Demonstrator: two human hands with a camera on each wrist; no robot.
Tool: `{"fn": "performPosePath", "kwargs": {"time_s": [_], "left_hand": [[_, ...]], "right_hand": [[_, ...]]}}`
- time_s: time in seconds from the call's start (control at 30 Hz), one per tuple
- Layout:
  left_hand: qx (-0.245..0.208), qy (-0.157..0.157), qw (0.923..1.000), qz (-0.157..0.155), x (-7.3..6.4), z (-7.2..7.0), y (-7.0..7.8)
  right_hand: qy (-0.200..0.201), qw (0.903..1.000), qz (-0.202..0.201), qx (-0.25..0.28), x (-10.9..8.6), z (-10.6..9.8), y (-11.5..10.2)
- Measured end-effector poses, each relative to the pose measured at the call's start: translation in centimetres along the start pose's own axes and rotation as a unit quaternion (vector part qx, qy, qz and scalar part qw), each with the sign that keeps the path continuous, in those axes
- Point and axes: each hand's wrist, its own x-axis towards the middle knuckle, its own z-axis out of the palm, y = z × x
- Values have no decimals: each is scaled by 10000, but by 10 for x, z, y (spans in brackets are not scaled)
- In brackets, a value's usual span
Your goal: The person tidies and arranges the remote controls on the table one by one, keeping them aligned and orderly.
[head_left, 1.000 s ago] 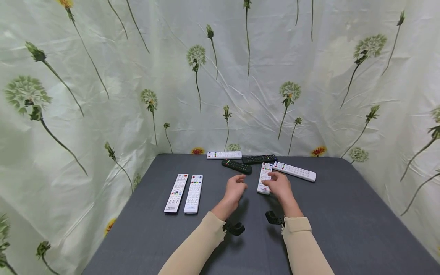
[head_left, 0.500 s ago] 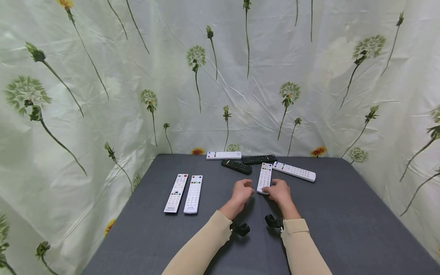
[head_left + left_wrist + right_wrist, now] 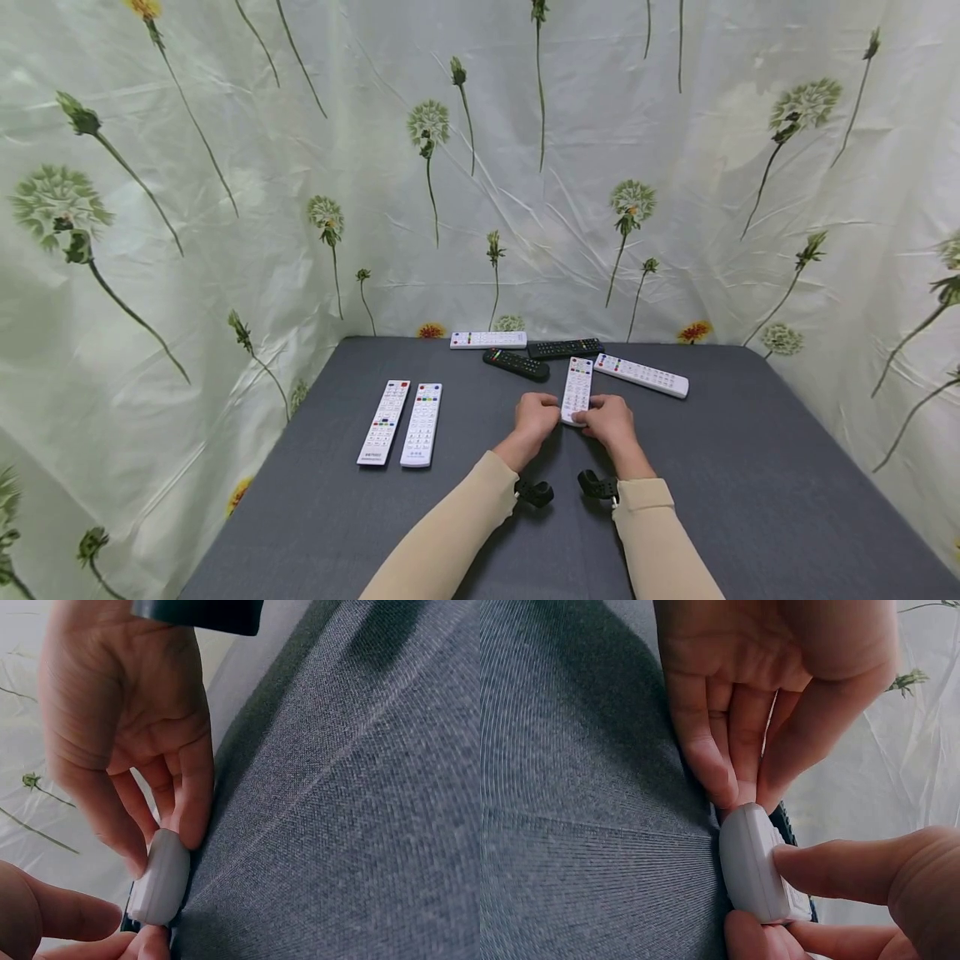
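A white remote control (image 3: 577, 385) lies on the dark table between both hands, its buttons facing up. My right hand (image 3: 611, 421) pinches its near right side; in the right wrist view the thumb (image 3: 832, 862) presses on the top and the fingers curl under the edge. My left hand (image 3: 537, 415) meets its left edge with curled fingers. In the left wrist view the left thumb (image 3: 82, 915) and a finger close on the white end (image 3: 161, 877) of the remote. Part of the left fingertips is hidden behind it.
Two white remotes, one left (image 3: 384, 422) and one beside it (image 3: 422, 425), lie at the left. Behind the hands are a white remote (image 3: 489, 339), two black ones (image 3: 516, 363) (image 3: 566, 347), and another white one (image 3: 642, 375). A flowered curtain (image 3: 480, 167) surrounds the table (image 3: 315, 517).
The left hand has moved right to the remote's left edge, its fingers curling in. The right hand has slid down toward the remote's near end and grips it there. The remote has shifted slightly.
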Motion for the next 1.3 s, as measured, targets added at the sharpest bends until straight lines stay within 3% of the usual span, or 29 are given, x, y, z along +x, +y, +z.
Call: {"fn": "performPosePath", "kwargs": {"time_s": [0.27, 0.47, 0.87, 1.07, 1.3], "left_hand": [[129, 65, 9999, 19, -1, 0, -1], [-42, -41, 10000, -42, -1, -1, -2], [-313, -135, 9994, 38, -6, -11, 0], [-289, 18, 9992, 275, -7, -21, 6], [-429, -99, 9987, 275, -12, -34, 12]], "right_hand": [[-346, 9975, 281, 549, -4, 0, -2], [-586, 9937, 439, 848, -6, -2, -3], [-863, 9906, 460, 959, -10, -3, -11], [-891, 9921, 263, 840, -11, -2, -25], [-987, 9914, 189, 840, -13, -1, -33]]}}
